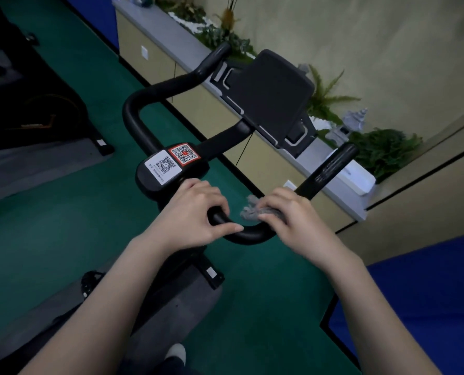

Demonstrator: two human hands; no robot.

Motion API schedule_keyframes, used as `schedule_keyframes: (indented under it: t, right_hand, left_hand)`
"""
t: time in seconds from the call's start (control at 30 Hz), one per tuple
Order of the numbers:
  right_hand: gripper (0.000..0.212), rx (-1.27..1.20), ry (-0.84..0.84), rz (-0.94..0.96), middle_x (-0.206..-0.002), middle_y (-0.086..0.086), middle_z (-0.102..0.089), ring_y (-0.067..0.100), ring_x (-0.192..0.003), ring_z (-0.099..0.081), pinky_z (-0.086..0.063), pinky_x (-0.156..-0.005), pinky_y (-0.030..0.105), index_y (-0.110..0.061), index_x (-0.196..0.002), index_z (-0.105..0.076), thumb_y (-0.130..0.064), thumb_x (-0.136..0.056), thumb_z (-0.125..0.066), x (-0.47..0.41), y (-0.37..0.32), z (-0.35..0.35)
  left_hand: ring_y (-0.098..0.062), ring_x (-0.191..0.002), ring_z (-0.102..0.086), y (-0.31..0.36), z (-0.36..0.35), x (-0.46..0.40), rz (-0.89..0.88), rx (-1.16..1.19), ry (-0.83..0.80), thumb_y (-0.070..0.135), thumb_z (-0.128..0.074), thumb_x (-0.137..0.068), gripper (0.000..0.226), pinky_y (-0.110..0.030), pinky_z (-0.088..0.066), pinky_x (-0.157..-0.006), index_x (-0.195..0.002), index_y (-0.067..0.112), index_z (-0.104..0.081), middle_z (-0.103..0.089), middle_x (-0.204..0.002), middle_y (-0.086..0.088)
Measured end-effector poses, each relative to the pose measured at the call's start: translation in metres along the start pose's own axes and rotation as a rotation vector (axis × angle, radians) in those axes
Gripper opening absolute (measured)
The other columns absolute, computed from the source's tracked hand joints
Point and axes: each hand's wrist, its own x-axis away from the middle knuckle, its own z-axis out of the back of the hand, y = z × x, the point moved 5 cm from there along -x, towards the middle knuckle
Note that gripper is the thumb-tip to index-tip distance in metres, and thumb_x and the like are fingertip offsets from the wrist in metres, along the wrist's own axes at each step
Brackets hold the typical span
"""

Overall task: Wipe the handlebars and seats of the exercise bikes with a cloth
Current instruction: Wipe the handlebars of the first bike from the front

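Lower centre of frame: left hand [195,212] grips black curved handlebar [248,234]; right hand [287,215] clamps grey crumpled cloth [252,208] on bar. Recommend firm wraparound strokes w/ steady bracing.

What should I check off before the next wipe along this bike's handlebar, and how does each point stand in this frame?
1. Cloth in hand: ok. The right hand holds the grey cloth.
2. Cloth on the bar: ok. It is bunched against the handlebar at the near bend.
3. Bar steadied: ok. The left hand grips the bar beside the QR stickers.
4. Path ahead free: ok. The right horn is bare.
5. Far left horn wiped: cannot tell.
6. Seat wiped: cannot tell, out of view.
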Motion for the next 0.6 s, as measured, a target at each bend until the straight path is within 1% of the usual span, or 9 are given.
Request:
schedule_keyframes:
  t: [0.07, 0.13, 0.2, 0.27, 0.33, 0.4, 0.5, 0.57, 0.6]
  right_hand:
    - [0.013, 0.019, 0.181, 0.002, -0.099, 0.003, -0.059, 0.014, -0.096, -0.049, -0.030, -0.086, 0.008, -0.004, -0.101, -0.069, -0.007, -0.090, -0.061, 0.011, 0.012, 0.004]
    - [0.013, 0.038, 0.400, -0.041, -0.099, 0.009, -0.060, 0.021, -0.098, -0.052, -0.033, -0.089, 0.016, 0.000, -0.100, -0.068, -0.001, -0.089, -0.061, 0.024, 0.025, 0.009]
    - [0.015, -0.037, 0.563, -0.110, -0.101, 0.010, -0.058, 0.018, -0.100, -0.050, -0.034, -0.090, 0.015, 0.001, -0.101, -0.067, 0.004, -0.087, -0.061, 0.036, 0.029, 0.003]
    - [0.017, -0.138, 0.678, -0.150, -0.102, 0.008, -0.056, 0.013, -0.102, -0.047, -0.032, -0.093, 0.009, 0.001, -0.100, -0.067, 0.007, -0.085, -0.061, 0.048, 0.024, -0.012]
    - [0.017, -0.231, 0.775, -0.184, -0.105, 0.004, -0.053, 0.017, -0.102, -0.050, -0.033, -0.093, 0.008, 0.002, -0.100, -0.066, 0.008, -0.085, -0.061, 0.059, 0.017, -0.030]
    - [0.018, -0.307, 0.865, -0.241, -0.107, 0.004, -0.051, 0.022, -0.101, -0.053, -0.035, -0.092, 0.008, 0.002, -0.102, -0.064, 0.006, -0.086, -0.058, 0.065, 0.014, -0.041]
    - [0.017, -0.364, 1.005, -0.347, -0.106, 0.012, -0.052, 0.016, -0.101, -0.053, -0.035, -0.090, 0.006, 0.004, -0.103, -0.062, 0.007, -0.087, -0.056, 0.064, 0.019, -0.043]
    - [0.018, -0.390, 1.077, -0.417, -0.107, 0.013, -0.052, 0.010, -0.102, -0.050, -0.034, -0.090, 0.005, 0.004, -0.103, -0.060, 0.010, -0.087, -0.056, 0.060, 0.019, -0.044]
    - [0.018, -0.400, 1.100, -0.440, -0.108, 0.013, -0.052, 0.011, -0.103, -0.050, -0.034, -0.090, 0.006, 0.004, -0.104, -0.060, 0.011, -0.087, -0.056, 0.060, 0.018, -0.046]
  left_hand:
    - [-0.008, -0.083, -0.053, 0.001, 0.000, 0.000, -0.002, 0.005, 0.011, 0.069, -0.058, -0.071, 0.045, -0.030, -0.029, -0.100, -0.075, 0.025, -0.067, -0.061, -0.078, 0.014]
    - [-0.007, -0.083, -0.054, 0.003, 0.000, -0.001, -0.012, 0.009, 0.022, 0.072, -0.051, -0.071, 0.049, -0.028, -0.028, -0.098, -0.075, 0.025, -0.067, -0.061, -0.077, 0.014]
    - [-0.007, -0.084, -0.055, 0.003, 0.001, 0.000, -0.006, 0.016, 0.031, 0.072, -0.048, -0.072, 0.051, -0.028, -0.028, -0.099, -0.076, 0.026, -0.068, -0.062, -0.079, 0.015]
    - [-0.007, -0.088, -0.055, 0.009, -0.001, -0.001, -0.006, -0.011, 0.031, 0.072, -0.045, -0.075, 0.053, -0.030, -0.028, -0.102, -0.083, 0.026, -0.069, -0.063, -0.084, 0.014]
    - [-0.009, -0.093, -0.056, 0.021, -0.006, -0.001, -0.025, -0.048, 0.015, 0.070, -0.042, -0.078, 0.056, -0.030, -0.029, -0.101, -0.094, 0.024, -0.070, -0.064, -0.090, 0.014]
    - [-0.010, -0.095, -0.057, 0.033, -0.016, -0.002, -0.046, -0.090, -0.014, 0.067, -0.039, -0.082, 0.056, -0.031, -0.032, -0.097, -0.104, 0.024, -0.068, -0.065, -0.093, 0.014]
    - [-0.009, -0.089, -0.061, 0.042, -0.023, 0.001, -0.047, -0.106, -0.004, 0.062, -0.036, -0.087, 0.052, -0.034, -0.038, -0.090, -0.112, 0.027, -0.066, -0.066, -0.090, 0.015]
    - [-0.010, -0.083, -0.063, 0.041, -0.023, 0.002, -0.067, -0.088, 0.002, 0.060, -0.039, -0.087, 0.050, -0.036, -0.041, -0.084, -0.111, 0.026, -0.067, -0.067, -0.086, 0.014]
    - [-0.010, -0.081, -0.063, 0.041, -0.023, 0.002, -0.082, -0.088, -0.007, 0.061, -0.041, -0.087, 0.049, -0.036, -0.041, -0.082, -0.109, 0.027, -0.068, -0.067, -0.085, 0.014]
